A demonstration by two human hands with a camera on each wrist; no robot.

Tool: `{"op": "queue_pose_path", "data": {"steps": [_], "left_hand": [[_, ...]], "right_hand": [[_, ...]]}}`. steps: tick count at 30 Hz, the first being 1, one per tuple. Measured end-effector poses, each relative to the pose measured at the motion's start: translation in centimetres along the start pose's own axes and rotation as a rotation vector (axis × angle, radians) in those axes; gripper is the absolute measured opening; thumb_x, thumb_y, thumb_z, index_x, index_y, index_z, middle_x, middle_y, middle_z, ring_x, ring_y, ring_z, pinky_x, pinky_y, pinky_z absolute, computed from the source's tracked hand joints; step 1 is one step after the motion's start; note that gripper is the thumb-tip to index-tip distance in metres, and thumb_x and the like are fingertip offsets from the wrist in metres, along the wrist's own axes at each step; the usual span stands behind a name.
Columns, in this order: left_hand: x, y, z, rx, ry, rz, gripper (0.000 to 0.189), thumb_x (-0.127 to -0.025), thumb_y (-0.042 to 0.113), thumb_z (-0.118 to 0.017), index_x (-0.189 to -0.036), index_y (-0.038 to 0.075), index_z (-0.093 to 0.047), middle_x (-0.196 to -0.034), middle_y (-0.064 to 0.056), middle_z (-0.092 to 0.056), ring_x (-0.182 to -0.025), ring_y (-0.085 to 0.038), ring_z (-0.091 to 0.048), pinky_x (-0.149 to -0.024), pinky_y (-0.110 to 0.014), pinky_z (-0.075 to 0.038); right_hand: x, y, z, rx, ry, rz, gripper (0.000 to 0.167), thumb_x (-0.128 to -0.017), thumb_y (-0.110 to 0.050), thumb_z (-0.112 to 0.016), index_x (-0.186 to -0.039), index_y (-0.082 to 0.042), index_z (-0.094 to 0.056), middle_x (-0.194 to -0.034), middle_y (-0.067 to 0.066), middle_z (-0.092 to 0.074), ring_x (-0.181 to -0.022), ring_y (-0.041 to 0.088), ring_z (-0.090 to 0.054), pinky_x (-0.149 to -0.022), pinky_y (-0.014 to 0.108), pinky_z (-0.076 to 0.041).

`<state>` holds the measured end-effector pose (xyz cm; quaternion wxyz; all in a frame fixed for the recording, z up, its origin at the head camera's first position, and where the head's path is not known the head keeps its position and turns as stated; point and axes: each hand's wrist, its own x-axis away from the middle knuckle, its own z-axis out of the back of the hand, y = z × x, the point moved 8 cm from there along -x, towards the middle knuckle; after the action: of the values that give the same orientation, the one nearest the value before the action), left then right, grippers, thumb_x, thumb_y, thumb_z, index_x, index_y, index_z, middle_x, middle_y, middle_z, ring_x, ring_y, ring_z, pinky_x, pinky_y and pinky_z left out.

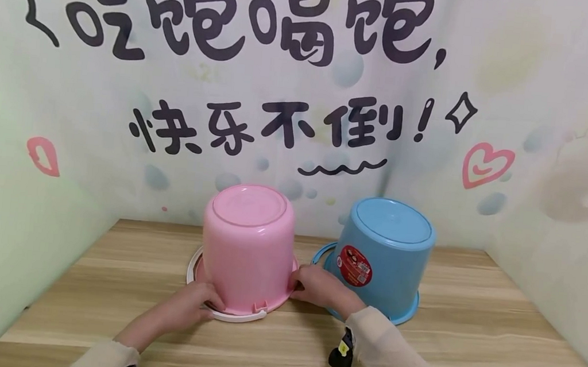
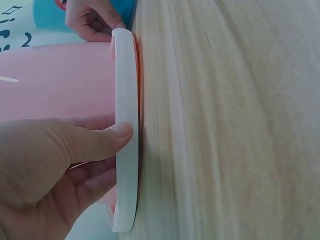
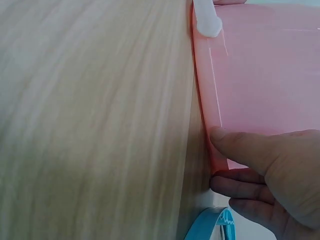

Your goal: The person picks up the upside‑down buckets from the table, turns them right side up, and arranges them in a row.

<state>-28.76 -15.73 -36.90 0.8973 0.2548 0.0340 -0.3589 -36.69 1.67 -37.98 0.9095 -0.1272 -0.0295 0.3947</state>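
Note:
A pink bucket stands upside down on the wooden table, its rim at the bottom and a white handle lying around that rim. My left hand holds the near left side; in the left wrist view its thumb presses the white handle, with the fingers behind by the rim. At the right side, my right hand grips the rim, thumb on the outside of the pink edge and fingertips partly hidden beneath it. The bucket's inside is hidden.
Close behind my right hand, a blue bucket also sits upside down, with a red round sticker and a blue handle. A printed cloth with large black characters hangs behind the table.

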Motion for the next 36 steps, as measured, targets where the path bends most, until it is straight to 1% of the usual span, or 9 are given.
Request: {"op": "queue_pose_path", "data": {"steps": [5,9,14,19,22,28,31,33,36], "left_hand": [[0.1,0.3,0.4,-0.020,0.034,-0.036,0.016,-0.069,-0.004,-0.070,-0.083,0.005,-0.070,-0.080,0.001,-0.061,-0.079,-0.013,-0.055,-0.072,-0.031,-0.046],[0.1,0.4,0.9,-0.019,0.066,-0.058,0.016,-0.069,-0.004,-0.069,-0.082,0.004,-0.070,-0.079,0.002,-0.060,-0.077,-0.012,-0.054,-0.070,-0.029,-0.047],[-0.1,0.5,1.3,-0.007,0.068,-0.067,0.015,-0.070,-0.005,-0.069,-0.083,0.003,-0.070,-0.080,0.002,-0.060,-0.077,-0.011,-0.054,-0.070,-0.028,-0.047],[-0.2,0.9,1.8,-0.002,0.076,-0.091,0.016,-0.070,-0.007,-0.069,-0.083,0.002,-0.069,-0.079,0.001,-0.061,-0.077,-0.013,-0.055,-0.070,-0.028,-0.048],[-0.3,1.1,2.1,0.016,0.077,-0.090,0.016,-0.070,-0.008,-0.069,-0.083,0.002,-0.069,-0.079,0.000,-0.061,-0.077,-0.014,-0.056,-0.069,-0.028,-0.049],[-0.7,1.3,2.7,0.086,0.057,-0.048,0.016,-0.071,-0.010,-0.068,-0.083,0.000,-0.068,-0.079,0.000,-0.063,-0.078,-0.013,-0.060,-0.070,-0.027,-0.052],[-0.9,1.7,3.3,0.091,0.052,-0.044,0.015,-0.071,-0.010,-0.068,-0.082,0.000,-0.068,-0.079,0.000,-0.063,-0.077,-0.013,-0.061,-0.069,-0.027,-0.052],[-1.0,2.0,3.7,0.089,0.050,-0.042,0.014,-0.071,-0.009,-0.069,-0.083,-0.001,-0.068,-0.080,-0.001,-0.063,-0.077,-0.014,-0.061,-0.069,-0.027,-0.052],[-1.1,2.3,4.3,0.098,0.040,-0.038,0.014,-0.072,-0.007,-0.069,-0.085,-0.002,-0.067,-0.082,-0.003,-0.063,-0.079,-0.016,-0.062,-0.069,-0.027,-0.052]], "right_hand": [[0.1,-0.3,0.2,-0.007,0.029,0.044,0.008,-0.083,-0.020,-0.068,-0.087,-0.013,-0.069,-0.082,-0.005,-0.061,-0.073,0.004,-0.054,-0.066,0.018,-0.046],[0.3,-0.2,0.5,-0.025,0.049,0.054,0.009,-0.085,-0.020,-0.066,-0.089,-0.012,-0.067,-0.082,-0.006,-0.061,-0.071,0.003,-0.052,-0.065,0.017,-0.045],[0.4,0.0,0.7,-0.057,0.053,0.058,0.008,-0.086,-0.019,-0.064,-0.091,-0.013,-0.065,-0.084,-0.006,-0.063,-0.072,0.003,-0.052,-0.067,0.018,-0.046],[0.5,0.2,0.9,-0.096,0.059,0.068,0.005,-0.086,-0.019,-0.063,-0.090,-0.016,-0.065,-0.084,-0.009,-0.062,-0.075,0.002,-0.052,-0.070,0.018,-0.046],[0.7,0.3,1.2,-0.131,0.063,0.068,0.005,-0.086,-0.021,-0.062,-0.089,-0.017,-0.064,-0.084,-0.011,-0.061,-0.075,0.003,-0.051,-0.070,0.018,-0.046],[1.1,0.5,1.7,-0.201,0.070,0.049,0.008,-0.086,-0.023,-0.062,-0.088,-0.017,-0.064,-0.082,-0.013,-0.059,-0.075,0.006,-0.050,-0.070,0.020,-0.046],[1.4,0.5,2.1,-0.236,0.076,0.037,0.006,-0.086,-0.023,-0.062,-0.088,-0.018,-0.064,-0.084,-0.014,-0.059,-0.079,0.005,-0.053,-0.073,0.020,-0.047],[1.6,0.4,2.5,-0.251,0.083,0.041,0.005,-0.086,-0.022,-0.061,-0.088,-0.019,-0.064,-0.085,-0.014,-0.060,-0.083,0.005,-0.055,-0.077,0.023,-0.048],[1.7,0.2,3.1,-0.246,0.089,0.059,0.003,-0.088,-0.020,-0.060,-0.087,-0.019,-0.063,-0.085,-0.013,-0.060,-0.088,0.006,-0.057,-0.079,0.027,-0.049]]}}
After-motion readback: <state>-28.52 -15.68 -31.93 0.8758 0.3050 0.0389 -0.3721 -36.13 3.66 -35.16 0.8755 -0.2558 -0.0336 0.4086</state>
